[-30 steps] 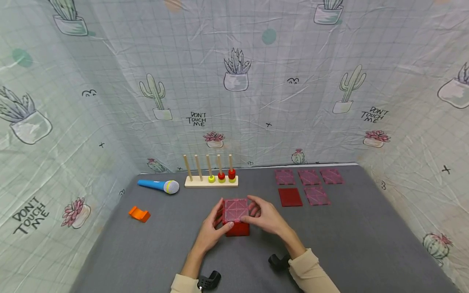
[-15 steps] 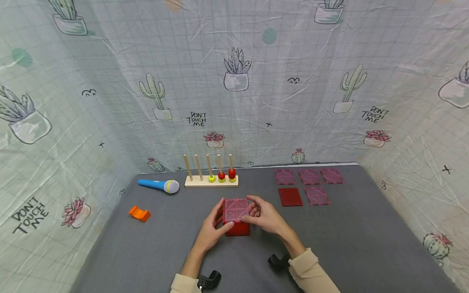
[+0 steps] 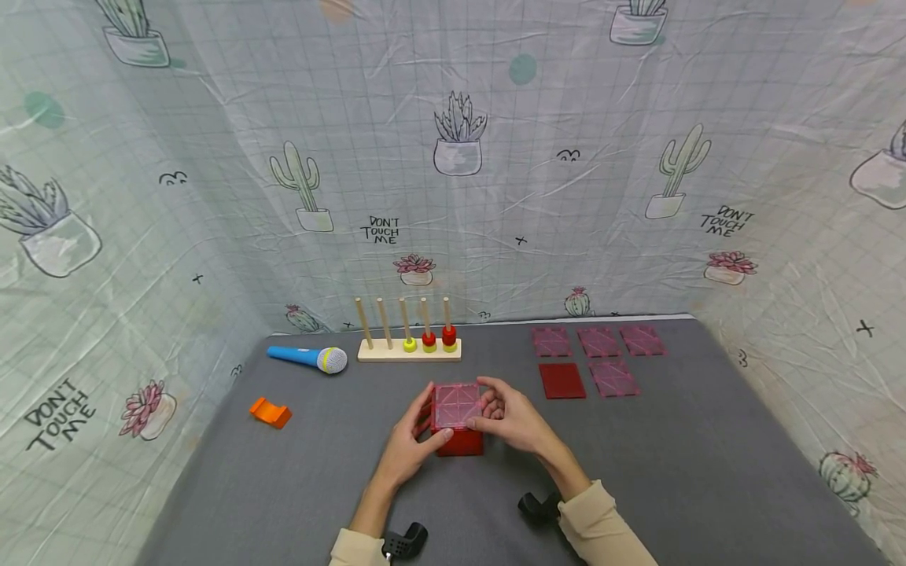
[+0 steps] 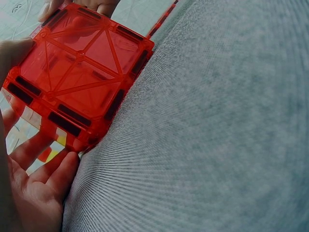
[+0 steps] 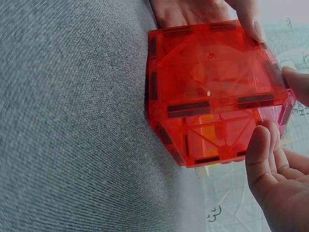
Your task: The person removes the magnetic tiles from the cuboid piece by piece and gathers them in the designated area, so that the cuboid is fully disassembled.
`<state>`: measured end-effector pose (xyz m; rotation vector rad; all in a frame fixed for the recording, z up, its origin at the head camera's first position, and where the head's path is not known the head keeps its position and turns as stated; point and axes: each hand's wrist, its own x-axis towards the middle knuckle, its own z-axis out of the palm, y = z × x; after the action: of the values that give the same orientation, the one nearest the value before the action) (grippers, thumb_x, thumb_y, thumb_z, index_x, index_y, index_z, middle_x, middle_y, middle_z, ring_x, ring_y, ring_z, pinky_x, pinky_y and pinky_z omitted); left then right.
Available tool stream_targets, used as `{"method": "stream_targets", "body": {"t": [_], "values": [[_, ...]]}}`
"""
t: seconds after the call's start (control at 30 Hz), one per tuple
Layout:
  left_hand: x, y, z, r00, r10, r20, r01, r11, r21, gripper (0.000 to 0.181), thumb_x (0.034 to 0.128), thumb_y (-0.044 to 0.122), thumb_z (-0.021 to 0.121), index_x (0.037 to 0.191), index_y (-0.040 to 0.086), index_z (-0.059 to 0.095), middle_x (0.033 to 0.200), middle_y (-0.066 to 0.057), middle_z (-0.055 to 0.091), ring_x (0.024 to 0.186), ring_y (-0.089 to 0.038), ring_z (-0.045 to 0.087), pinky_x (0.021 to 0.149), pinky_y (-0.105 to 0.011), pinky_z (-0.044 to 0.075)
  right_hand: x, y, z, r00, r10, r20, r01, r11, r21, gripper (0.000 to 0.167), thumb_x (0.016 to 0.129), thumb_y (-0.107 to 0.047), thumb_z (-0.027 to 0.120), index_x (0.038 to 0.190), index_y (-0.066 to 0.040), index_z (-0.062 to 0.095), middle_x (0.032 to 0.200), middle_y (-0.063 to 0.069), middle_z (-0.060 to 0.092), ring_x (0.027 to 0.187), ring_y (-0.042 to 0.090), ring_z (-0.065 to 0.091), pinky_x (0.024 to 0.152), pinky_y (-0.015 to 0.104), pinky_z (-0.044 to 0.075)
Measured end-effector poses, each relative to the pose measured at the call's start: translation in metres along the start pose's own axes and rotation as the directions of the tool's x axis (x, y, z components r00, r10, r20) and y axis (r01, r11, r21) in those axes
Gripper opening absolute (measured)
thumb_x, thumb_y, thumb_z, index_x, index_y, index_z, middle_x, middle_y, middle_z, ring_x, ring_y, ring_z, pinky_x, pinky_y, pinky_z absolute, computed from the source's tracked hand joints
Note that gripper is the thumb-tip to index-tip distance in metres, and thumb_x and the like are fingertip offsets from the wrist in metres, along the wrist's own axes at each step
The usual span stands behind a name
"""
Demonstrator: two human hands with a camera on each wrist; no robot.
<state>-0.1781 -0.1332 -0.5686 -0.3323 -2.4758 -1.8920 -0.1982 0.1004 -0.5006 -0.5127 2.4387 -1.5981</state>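
A cube of translucent red tiles [image 3: 460, 442] stands on the grey cloth, with a pinkish square tile [image 3: 456, 405] lying on its top. My left hand [image 3: 408, 448] holds its left side, thumb at the front top edge. At the right, my right hand [image 3: 515, 418] pinches the top tile's edge between thumb and index finger, the other fingers curled beside it. In the left wrist view the cube's near face [image 4: 79, 63] shows dark magnet strips. The right wrist view shows the cube [image 5: 212, 72] between both hands.
Behind the hands are a wooden peg stand [image 3: 409, 355] with yellow and red rings and a blue toy microphone [image 3: 304, 357]. An orange curved piece [image 3: 270, 413] lies at the left. Toward the back right lie a red tile [image 3: 562, 380] and several pinkish tiles [image 3: 613, 378].
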Motion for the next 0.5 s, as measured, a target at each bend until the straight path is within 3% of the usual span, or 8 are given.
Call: {"method": "stream_targets", "body": {"t": [0.5], "values": [[0.0007, -0.0011, 0.0005, 1.0, 0.004, 0.001, -0.004, 1.0, -0.008, 0.083, 0.0879, 0.031, 0.075, 0.158, 0.021, 0.032, 0.156, 0.0, 0.045, 0.139, -0.025, 0.049, 0.114, -0.048, 0.043, 0.0052, 0.0025, -0.0021, 0.999, 0.038, 0.024, -0.039, 0.997, 0.064, 0.074, 0.082, -0.02, 0.083, 0.142, 0.003, 0.046, 0.097, 0.01, 0.061, 0.079, 0.015, 0.055, 0.066, 0.018, 0.05]]}}
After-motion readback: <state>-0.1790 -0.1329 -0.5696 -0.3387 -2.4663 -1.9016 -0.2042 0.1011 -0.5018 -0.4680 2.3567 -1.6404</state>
